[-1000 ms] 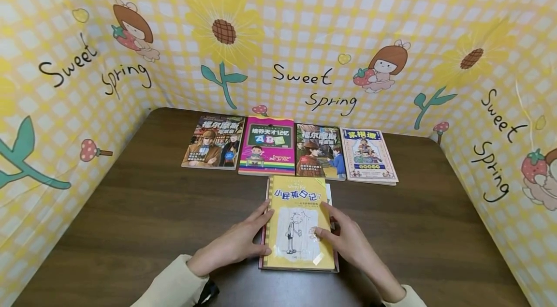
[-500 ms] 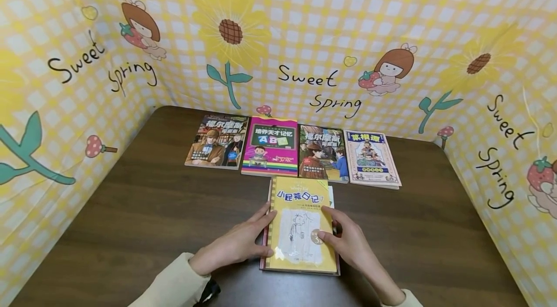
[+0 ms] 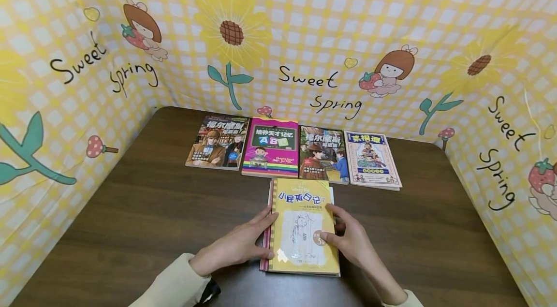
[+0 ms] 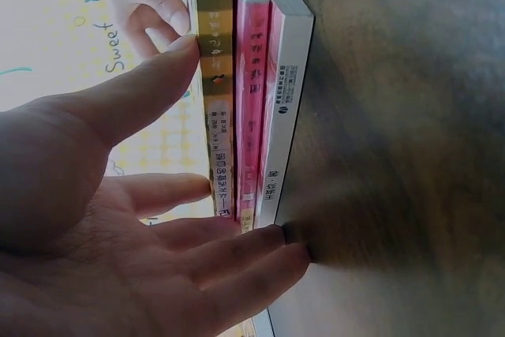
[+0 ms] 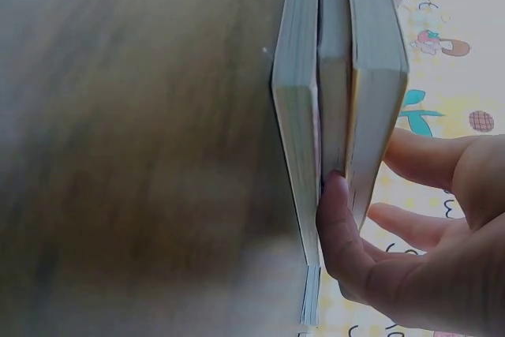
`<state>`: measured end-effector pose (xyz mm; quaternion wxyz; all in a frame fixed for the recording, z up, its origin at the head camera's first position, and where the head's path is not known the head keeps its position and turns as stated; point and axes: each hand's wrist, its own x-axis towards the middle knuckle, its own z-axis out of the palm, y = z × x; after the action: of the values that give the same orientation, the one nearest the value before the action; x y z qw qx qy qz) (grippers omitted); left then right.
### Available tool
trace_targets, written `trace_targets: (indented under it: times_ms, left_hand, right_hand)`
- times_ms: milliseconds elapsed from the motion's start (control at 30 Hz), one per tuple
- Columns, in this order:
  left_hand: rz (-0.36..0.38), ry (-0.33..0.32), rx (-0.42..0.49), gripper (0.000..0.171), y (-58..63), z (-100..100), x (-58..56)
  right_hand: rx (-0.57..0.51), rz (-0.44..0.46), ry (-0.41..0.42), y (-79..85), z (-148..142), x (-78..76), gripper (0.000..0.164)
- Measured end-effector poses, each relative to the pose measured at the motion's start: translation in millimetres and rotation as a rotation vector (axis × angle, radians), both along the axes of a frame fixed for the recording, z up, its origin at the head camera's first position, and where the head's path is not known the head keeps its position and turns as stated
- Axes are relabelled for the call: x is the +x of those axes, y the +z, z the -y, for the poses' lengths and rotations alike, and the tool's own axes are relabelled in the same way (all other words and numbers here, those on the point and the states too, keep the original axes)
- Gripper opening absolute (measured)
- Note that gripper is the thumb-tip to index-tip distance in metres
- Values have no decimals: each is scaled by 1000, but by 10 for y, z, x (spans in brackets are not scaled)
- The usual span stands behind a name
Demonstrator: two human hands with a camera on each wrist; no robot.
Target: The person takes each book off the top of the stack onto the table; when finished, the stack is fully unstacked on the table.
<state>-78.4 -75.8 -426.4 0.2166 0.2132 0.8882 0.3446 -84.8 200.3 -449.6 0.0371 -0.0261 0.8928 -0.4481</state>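
A yellow comic-diary book (image 3: 302, 225) lies on top of a small stack on the table. Beneath it, the left wrist view shows a book with a pink spine (image 4: 252, 76) and a white-spined book (image 4: 282, 112) at the bottom. My left hand (image 3: 239, 244) lies along the spine side, its fingers fairly straight, thumb at the yellow book's edge and other fingertips on the spines. On the page side, my right hand (image 3: 354, 241) grips the yellow book with the thumb on its cover. One bent finger touches the page edges below, as the right wrist view shows.
Behind the stack runs a row of books: a brown detective book (image 3: 217, 142), a magenta ABC book (image 3: 270, 152), a green-brown detective book (image 3: 323, 154) and a cream book (image 3: 372, 159). Yellow checked cloth (image 3: 313, 21) walls off the brown table (image 3: 143, 210) at the back and sides.
The head view has shifted slightly. The yellow book sits a little further right over the lower books, with more pink showing along its left side. Both hands keep nearly the same place.
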Motion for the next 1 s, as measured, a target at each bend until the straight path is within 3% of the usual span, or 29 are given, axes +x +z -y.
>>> trace_targets:
  times_ms: [567,800,1000]
  left_hand:
    - [22,-14,5,82,-19,-21,-24]
    - [3,-10,1,85,-10,-15,-11]
    - [-16,-6,7,86,-22,10,6]
  right_hand:
    - [-118,76,45,9,-169,-61,65]
    - [-282,156,91,4,-265,-28,61]
    - [-350,209,35,8,-273,-8,59]
